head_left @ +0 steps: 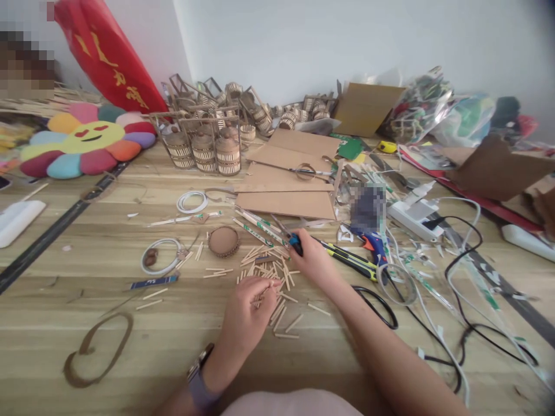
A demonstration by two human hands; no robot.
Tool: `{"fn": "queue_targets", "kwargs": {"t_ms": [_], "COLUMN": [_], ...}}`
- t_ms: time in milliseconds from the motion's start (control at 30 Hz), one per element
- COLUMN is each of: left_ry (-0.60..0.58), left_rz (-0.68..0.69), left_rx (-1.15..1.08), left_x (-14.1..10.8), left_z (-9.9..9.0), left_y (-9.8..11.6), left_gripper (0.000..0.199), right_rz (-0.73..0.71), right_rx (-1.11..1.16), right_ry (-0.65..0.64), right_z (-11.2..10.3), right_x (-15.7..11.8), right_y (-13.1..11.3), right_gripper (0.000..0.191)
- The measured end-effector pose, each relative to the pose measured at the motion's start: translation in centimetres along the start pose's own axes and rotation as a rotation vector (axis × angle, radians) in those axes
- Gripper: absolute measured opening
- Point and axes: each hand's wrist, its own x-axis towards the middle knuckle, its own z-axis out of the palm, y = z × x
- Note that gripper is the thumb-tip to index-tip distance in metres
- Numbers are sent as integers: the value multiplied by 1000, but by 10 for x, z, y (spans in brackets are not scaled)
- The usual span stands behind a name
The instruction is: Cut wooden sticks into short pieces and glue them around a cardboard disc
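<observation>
My left hand is closed in a pinch above a pile of short wooden sticks; what lies between the fingertips is too small to make out. My right hand grips a tool with a blue and black handle, its thin metal end pointing away to the upper left. The tool's exact kind is partly hidden by the fingers. Left of the pile lies a round brown disc with a braided rim. Just beyond the right hand rests a yellow-and-black cutter.
Cardboard sheets lie ahead, with small lidded bamboo baskets in a frame behind left. On the right are a blue glue gun, a tape roll, a power strip and tangled cables. A brown strip coil lies front left.
</observation>
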Motion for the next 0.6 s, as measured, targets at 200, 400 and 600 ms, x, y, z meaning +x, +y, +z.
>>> {"fn": "queue_targets", "kwargs": {"t_ms": [200,400,600], "left_ry": [38,206,457], "left_rz": [-126,-268,-348], "left_rx": [-134,-525,-843], "left_x": [0,8,20], "left_z": [4,2,-11], "left_y": [0,-7,-12], "left_gripper": [26,33,46], "right_rz": [2,22,10], "right_rx": [390,660,608], "right_ry": [31,-64,-182], "right_z": [-14,-2,7], "right_x": [-46,-74,-78], "right_y": [-5,-17,-15], "right_gripper": [8,10,7]}}
